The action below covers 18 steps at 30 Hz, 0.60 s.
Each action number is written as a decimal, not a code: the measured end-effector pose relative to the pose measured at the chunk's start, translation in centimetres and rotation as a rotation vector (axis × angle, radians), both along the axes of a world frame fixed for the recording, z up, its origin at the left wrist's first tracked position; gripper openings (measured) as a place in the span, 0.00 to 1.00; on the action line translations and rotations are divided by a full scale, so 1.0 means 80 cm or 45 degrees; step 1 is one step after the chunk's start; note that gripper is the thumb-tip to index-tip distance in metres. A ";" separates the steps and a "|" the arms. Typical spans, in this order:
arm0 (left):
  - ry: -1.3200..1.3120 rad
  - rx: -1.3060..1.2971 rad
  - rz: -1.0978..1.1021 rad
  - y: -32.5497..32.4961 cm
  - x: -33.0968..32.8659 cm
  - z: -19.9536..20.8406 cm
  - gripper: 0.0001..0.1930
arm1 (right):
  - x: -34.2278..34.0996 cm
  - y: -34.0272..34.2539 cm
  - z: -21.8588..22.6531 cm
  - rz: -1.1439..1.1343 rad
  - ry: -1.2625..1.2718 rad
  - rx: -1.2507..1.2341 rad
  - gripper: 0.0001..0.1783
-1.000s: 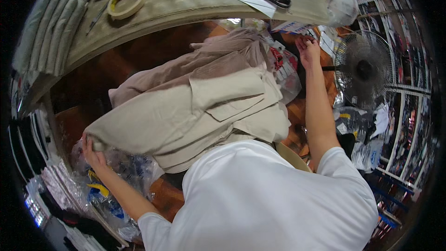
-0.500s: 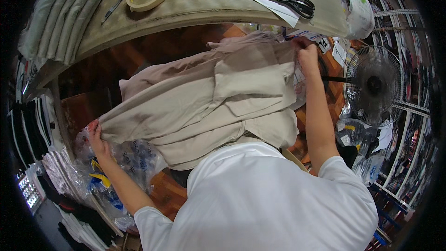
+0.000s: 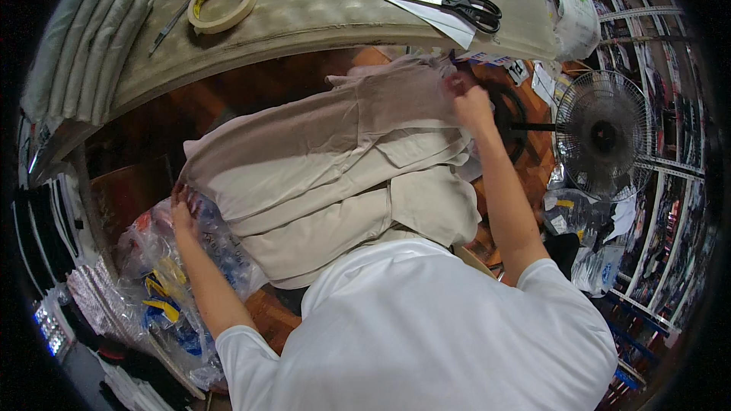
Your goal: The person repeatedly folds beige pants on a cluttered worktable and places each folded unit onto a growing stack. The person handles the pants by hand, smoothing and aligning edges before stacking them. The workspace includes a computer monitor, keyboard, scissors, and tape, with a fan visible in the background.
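Several long beige garments that look like trousers [image 3: 304, 205] lie across my lap in overlapping layers. My left hand [image 3: 183, 211] is at the left end of the top one, fingers closed at its hem corner. At the wider right end, my right hand [image 3: 474, 109] is closed on the upper corner; its fingertips are blurred and partly in shadow. The upper part of the cloth lies in the shade of the table edge, and the lower layers reach my white shirt.
On the table [image 3: 320, 11] ahead are a tape roll [image 3: 222, 3], scissors [image 3: 472, 12], paper, a pen, a keyboard and a mouse. Folded fabric [image 3: 87, 46] stands at its left. A fan [image 3: 601, 135] is at right, by shelves. Clear plastic bags [image 3: 171, 289] lie at left.
My right hand has moved left and slightly down with its corner of the cloth. My left hand has shifted right along with the hem, and the top layer has been laid further over.
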<state>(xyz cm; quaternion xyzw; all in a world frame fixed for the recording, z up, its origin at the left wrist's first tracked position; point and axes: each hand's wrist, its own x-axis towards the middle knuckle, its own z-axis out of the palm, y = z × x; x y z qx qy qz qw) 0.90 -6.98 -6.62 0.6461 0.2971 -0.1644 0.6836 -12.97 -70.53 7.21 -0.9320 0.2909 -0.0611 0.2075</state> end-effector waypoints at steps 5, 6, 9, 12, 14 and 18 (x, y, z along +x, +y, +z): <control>0.350 -0.311 -0.250 -0.008 -0.031 -0.032 0.20 | -0.025 0.029 0.040 0.002 0.138 0.273 0.20; 0.329 -0.313 -0.210 0.014 -0.041 -0.056 0.20 | -0.022 0.033 0.057 0.002 0.200 0.269 0.21; 0.228 -0.366 -0.150 -0.007 -0.051 -0.047 0.18 | -0.026 0.027 0.072 0.000 0.330 0.109 0.22; 0.125 -0.287 -0.173 0.006 -0.047 0.021 0.21 | -0.018 0.012 0.040 0.078 0.312 -0.144 0.22; 0.033 -0.164 -0.121 0.023 -0.049 0.086 0.25 | 0.007 0.046 0.058 0.088 0.292 -0.158 0.23; -0.364 0.176 -0.191 0.051 -0.054 0.212 0.32 | 0.029 0.066 -0.009 0.714 -0.074 -0.308 0.24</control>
